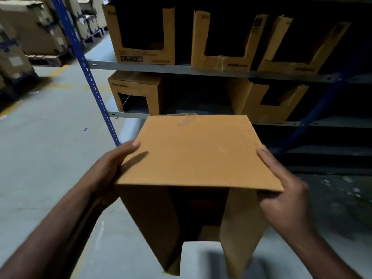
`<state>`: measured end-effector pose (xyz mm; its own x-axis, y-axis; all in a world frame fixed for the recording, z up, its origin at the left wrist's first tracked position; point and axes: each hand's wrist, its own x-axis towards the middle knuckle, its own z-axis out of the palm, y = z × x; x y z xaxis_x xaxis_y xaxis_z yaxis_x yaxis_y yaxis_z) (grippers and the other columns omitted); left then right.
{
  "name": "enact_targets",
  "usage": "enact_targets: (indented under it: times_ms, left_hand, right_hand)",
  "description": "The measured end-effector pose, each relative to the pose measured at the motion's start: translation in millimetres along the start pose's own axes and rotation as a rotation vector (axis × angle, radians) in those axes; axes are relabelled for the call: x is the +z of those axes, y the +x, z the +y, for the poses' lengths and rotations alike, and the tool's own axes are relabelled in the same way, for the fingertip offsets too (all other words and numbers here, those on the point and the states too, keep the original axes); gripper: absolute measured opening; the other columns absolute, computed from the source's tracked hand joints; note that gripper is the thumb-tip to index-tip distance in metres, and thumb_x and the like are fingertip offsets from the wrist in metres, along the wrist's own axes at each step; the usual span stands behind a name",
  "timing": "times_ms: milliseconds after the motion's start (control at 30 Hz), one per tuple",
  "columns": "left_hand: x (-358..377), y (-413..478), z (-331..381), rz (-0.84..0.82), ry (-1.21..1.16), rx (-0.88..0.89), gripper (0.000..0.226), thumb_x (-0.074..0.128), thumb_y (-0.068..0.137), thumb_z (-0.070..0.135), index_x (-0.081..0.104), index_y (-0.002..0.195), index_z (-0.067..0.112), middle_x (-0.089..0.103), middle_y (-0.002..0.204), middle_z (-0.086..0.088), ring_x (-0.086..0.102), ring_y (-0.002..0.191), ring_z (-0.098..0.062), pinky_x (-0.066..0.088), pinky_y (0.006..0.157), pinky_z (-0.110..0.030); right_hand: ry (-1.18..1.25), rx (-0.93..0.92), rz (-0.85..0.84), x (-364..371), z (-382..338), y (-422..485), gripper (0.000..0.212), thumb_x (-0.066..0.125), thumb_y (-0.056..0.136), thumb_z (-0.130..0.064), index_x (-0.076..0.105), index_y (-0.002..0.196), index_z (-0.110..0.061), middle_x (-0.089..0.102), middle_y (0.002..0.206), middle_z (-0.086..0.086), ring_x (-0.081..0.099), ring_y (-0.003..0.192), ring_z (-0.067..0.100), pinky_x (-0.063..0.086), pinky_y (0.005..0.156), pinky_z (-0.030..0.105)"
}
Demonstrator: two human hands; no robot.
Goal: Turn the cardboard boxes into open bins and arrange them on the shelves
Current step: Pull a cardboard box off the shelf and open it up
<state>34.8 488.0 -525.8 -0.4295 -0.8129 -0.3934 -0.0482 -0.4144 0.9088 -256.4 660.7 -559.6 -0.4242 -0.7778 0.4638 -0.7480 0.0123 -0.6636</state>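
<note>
I hold a brown cardboard box (pixel 193 156) in the air in front of the shelving, its plain face up and a cut-out opening on the side facing me. My left hand (pixel 112 170) grips its left edge and my right hand (pixel 281 190) grips its right near corner. Three cut-open bins stand on the upper shelf (pixel 181 69): one at the left (pixel 167 37), one in the middle (pixel 198 41), one at the right (pixel 281 63). On the shelf below stand a bin at the left (pixel 138 83) and another at the right (pixel 253 107), with a gap between them.
A blue perforated upright (pixel 86 71) of the rack runs down on the left. A blue diagonal brace (pixel 314 113) crosses the right side. Stacked cartons on pallets (pixel 34 31) stand at the far left across a grey concrete aisle (pixel 50 148). Lower shelves are dark.
</note>
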Motion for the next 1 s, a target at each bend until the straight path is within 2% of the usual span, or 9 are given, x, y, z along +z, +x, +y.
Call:
enact_targets:
  times_ms: [100,167,233,367,500,633,733,900,1000]
  left_hand:
    - [17,-7,-4,-0.027,-0.082,0.169,0.047,0.045,0.096,0.055,0.063,0.132,0.029,0.072,0.121,0.001,0.069,0.109,-0.018,0.053,0.085,-0.038]
    - [30,-9,-16,0.001,0.027,0.289,0.051,0.055,0.09,0.059,0.054,0.136,0.037,0.068,0.128,0.011,0.064,0.119,-0.012,0.051,0.093,-0.04]
    - [34,-4,-34,0.137,0.216,0.308,0.057,0.067,0.08,0.054,0.053,0.133,0.041,0.068,0.122,0.016,0.067,0.111,-0.008,0.056,0.087,-0.036]
    - [27,9,-89,0.27,0.549,0.216,0.021,0.059,0.082,0.033,0.061,0.1,0.043,0.07,0.096,0.014,0.069,0.085,-0.007,0.057,0.075,-0.036]
    - [20,-3,-143,0.312,0.738,0.232,0.043,0.058,0.093,0.007,0.053,0.095,0.05,0.066,0.085,0.024,0.064,0.076,-0.001,0.046,0.062,-0.024]
    - [22,-3,-154,0.408,0.719,0.273,0.035,0.058,0.094,0.0,0.058,0.102,0.034,0.07,0.08,0.007,0.065,0.068,-0.012,0.044,0.058,-0.029]
    - [28,1,-138,0.44,0.679,0.275,0.024,0.053,0.098,0.002,0.063,0.108,0.021,0.07,0.085,0.002,0.064,0.071,-0.011,0.044,0.058,-0.026]
    - [38,24,-97,0.402,0.71,0.263,0.035,0.048,0.103,0.013,0.056,0.136,0.018,0.067,0.113,-0.002,0.063,0.087,-0.018,0.056,0.084,-0.042]
    - [38,39,-87,0.401,0.734,0.193,0.037,0.045,0.105,0.019,0.052,0.141,0.016,0.066,0.125,-0.007,0.063,0.093,-0.022,0.054,0.091,-0.048]
  right_hand:
    - [0.123,0.071,0.243,4,-1,31,0.079,0.058,0.064,0.034,0.066,0.126,-0.013,0.061,0.135,0.01,0.059,0.121,0.012,0.046,0.08,0.001]
    - [0.151,0.101,0.345,1,-6,52,0.064,0.057,0.07,0.03,0.07,0.12,-0.008,0.067,0.125,0.011,0.062,0.115,0.012,0.048,0.083,0.004]
    - [0.168,0.127,0.366,-3,-10,68,0.058,0.056,0.073,0.027,0.072,0.116,-0.009,0.069,0.118,0.007,0.063,0.105,0.003,0.048,0.079,0.004]
    - [0.174,0.165,0.367,-18,-10,95,0.053,0.055,0.077,0.021,0.074,0.112,-0.014,0.071,0.11,-0.003,0.064,0.105,0.001,0.051,0.086,0.009]
    - [0.261,0.284,0.385,-27,-2,115,0.049,0.058,0.081,0.018,0.074,0.11,-0.018,0.07,0.106,-0.007,0.064,0.102,-0.002,0.051,0.08,0.007]
    - [0.236,0.307,0.335,-13,2,112,0.045,0.068,0.087,0.004,0.067,0.124,-0.022,0.065,0.12,-0.009,0.059,0.11,-0.001,0.047,0.078,0.003]
    - [0.091,0.407,0.266,-3,19,95,0.033,0.07,0.091,-0.01,0.06,0.121,-0.021,0.063,0.112,-0.002,0.061,0.105,0.015,0.044,0.068,0.016]
    - [-0.161,0.675,-0.011,46,71,-11,0.044,0.071,0.09,-0.024,0.051,0.128,-0.016,0.067,0.114,0.008,0.067,0.098,0.026,0.059,0.075,0.04]
    - [-0.206,0.804,-0.159,62,91,-77,0.05,0.075,0.087,-0.026,0.056,0.13,-0.01,0.069,0.113,0.013,0.067,0.099,0.032,0.057,0.082,0.038]
